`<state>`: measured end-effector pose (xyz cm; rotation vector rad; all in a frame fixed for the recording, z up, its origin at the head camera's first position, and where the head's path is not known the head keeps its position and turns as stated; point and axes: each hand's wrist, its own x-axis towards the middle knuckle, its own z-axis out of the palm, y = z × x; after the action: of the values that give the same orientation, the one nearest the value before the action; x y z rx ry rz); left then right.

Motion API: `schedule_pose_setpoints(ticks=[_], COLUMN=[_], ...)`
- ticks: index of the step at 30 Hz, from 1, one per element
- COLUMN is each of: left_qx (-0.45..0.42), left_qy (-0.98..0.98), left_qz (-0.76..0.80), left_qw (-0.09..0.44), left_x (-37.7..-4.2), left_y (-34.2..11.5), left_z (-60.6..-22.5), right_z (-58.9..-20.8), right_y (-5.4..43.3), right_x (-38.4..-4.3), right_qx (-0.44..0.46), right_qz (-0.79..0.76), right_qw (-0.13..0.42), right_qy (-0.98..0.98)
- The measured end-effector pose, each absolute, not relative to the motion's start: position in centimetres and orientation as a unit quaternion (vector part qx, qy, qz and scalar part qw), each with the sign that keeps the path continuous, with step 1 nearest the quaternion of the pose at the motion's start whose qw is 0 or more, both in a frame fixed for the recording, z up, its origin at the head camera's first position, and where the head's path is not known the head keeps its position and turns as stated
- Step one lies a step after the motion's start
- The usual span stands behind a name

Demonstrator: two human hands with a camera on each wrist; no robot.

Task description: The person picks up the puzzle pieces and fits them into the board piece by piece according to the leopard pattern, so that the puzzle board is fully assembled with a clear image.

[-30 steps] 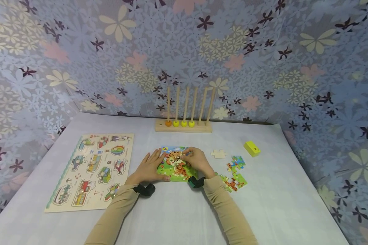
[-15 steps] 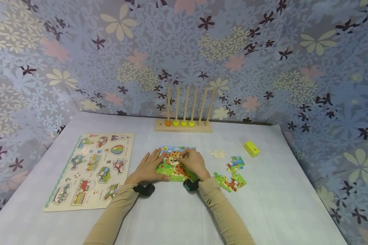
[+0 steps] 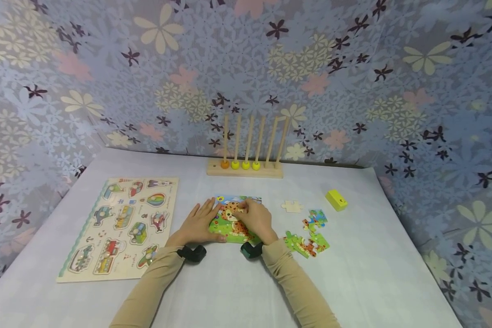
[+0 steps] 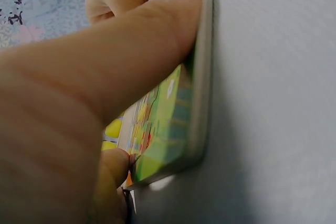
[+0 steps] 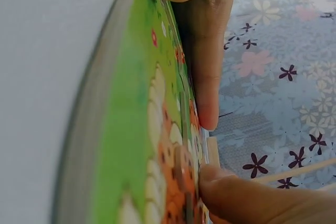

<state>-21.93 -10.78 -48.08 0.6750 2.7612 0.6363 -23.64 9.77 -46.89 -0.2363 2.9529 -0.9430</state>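
A jigsaw board (image 3: 233, 235) with a spotted leopard cub on green grass lies mid-table. My left hand (image 3: 197, 226) rests on its left side, fingers spread and thumb (image 4: 152, 32) along the near edge. Over the cub's face, my right hand (image 3: 257, 220) has curled fingers; thumb and forefinger hold a puzzle piece low against the picture, mostly hidden beneath them. In the right wrist view, the right thumb (image 5: 231, 190) touches the picture surface (image 5: 126, 124), where some pieces stand slightly raised.
Right of the board lie a blank-side-up puzzle piece (image 3: 292, 206), a blue-green piece (image 3: 316, 216) and joined pieces (image 3: 301, 243). A yellow block (image 3: 336, 200) sits farther right. Behind stands a wooden peg rack (image 3: 246, 171) with beads. A vehicle puzzle board (image 3: 123, 228) lies left.
My right hand has moved slightly left and lowered the puzzle piece from above the cub's face onto the board. The left hand stays in place.
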Motion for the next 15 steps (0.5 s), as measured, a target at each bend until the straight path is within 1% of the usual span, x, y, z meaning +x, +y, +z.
schedule_pose_setpoints(ticks=[10,13,15], left_qx=[0.231,0.232,0.232], left_qy=[0.942,0.941,0.940], left_qz=[0.217,0.216,0.219], left_qw=[0.112,0.115,0.121], left_x=[-21.8,-21.9,-21.8], left_y=[-11.2,-11.1,-10.9], left_z=[-47.6,-47.8,-48.0], right_z=[-46.2,-46.0,-45.8], right_y=[9.2,10.4,12.1], right_x=[-23.5,-23.9,-24.2], right_qx=[-0.098,-0.097,-0.094], right_qz=[-0.266,-0.332,-0.391], right_qw=[0.059,0.076,0.084], right_qy=[0.957,0.935,0.912])
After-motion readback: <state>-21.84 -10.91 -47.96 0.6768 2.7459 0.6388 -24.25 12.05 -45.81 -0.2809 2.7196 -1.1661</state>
